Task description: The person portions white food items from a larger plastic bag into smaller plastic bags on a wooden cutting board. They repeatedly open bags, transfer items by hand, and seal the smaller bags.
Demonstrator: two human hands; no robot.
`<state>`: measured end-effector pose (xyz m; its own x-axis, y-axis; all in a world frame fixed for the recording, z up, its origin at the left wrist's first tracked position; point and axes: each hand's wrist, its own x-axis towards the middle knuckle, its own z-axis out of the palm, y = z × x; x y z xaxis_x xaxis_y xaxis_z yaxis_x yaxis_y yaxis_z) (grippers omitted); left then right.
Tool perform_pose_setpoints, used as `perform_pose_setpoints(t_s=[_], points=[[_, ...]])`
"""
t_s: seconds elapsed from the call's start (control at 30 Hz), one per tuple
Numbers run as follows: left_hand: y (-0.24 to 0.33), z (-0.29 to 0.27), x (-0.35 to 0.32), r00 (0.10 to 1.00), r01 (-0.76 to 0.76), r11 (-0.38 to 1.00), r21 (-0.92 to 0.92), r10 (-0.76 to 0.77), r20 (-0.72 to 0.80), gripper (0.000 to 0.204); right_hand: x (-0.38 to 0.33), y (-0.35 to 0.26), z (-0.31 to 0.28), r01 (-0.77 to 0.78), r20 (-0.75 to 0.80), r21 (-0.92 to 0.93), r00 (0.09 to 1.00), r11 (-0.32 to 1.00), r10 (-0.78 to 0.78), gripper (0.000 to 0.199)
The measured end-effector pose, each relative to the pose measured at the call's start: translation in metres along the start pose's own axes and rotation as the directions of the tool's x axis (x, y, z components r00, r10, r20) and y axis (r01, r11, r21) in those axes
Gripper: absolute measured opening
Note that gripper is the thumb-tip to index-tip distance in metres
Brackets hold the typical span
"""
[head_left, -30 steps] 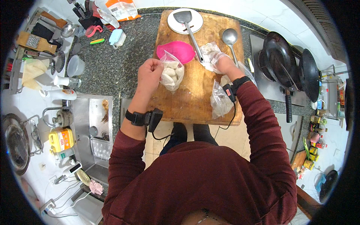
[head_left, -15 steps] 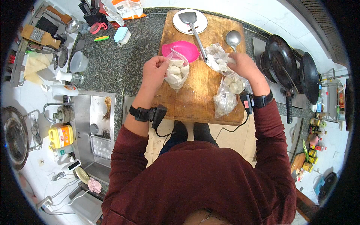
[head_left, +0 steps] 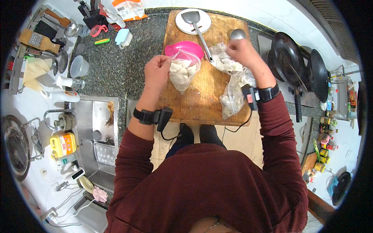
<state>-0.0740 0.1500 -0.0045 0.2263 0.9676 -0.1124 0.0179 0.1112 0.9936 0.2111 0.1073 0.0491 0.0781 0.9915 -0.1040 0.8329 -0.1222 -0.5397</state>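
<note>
A clear plastic bag (head_left: 183,77) of white dumplings is upright on the wooden board, its mouth spread. My left hand (head_left: 157,70) is closed in a pinch on its left rim. Farther right lies a second plastic bag (head_left: 229,66) of dumplings, and my right hand (head_left: 241,53) is closed at its far edge, fingertips partly hidden. A third plastic bag (head_left: 232,101) of dumplings rests nearer me, under my right wrist. Behind the left bag is a pink bowl (head_left: 190,47). A spatula (head_left: 200,35) slants from a white plate (head_left: 182,27) to the second bag.
The wooden board (head_left: 186,108) spans the counter's middle. A ladle (head_left: 237,34) sits just beyond my right hand. Black woks (head_left: 288,54) stand on the stove at right. At left are a sink (head_left: 88,151), a lidded container (head_left: 123,38) and a plastic tub (head_left: 79,66).
My right hand has moved away from me to the second bag's far edge, and that bag's dumplings show more. The left bag's mouth is wider, with my left hand still on its rim.
</note>
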Motion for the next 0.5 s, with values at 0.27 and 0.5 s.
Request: perform_pose_setpoints(t_s=[0.27, 0.5], points=[[0.001, 0.004, -0.003, 0.998, -0.07, 0.993, 0.097, 0.07, -0.001, 0.01, 0.002, 0.111, 0.086, -0.028, 0.094, -0.367, 0.993, 0.93, 0.067, 0.025], [-0.005, 0.005, 0.0, 0.99, -0.138, 0.978, 0.155, 0.14, 0.001, 0.008, 0.009, 0.095, 0.095, -0.132, 0.14, -0.573, 0.957, 0.809, 0.255, 0.026]])
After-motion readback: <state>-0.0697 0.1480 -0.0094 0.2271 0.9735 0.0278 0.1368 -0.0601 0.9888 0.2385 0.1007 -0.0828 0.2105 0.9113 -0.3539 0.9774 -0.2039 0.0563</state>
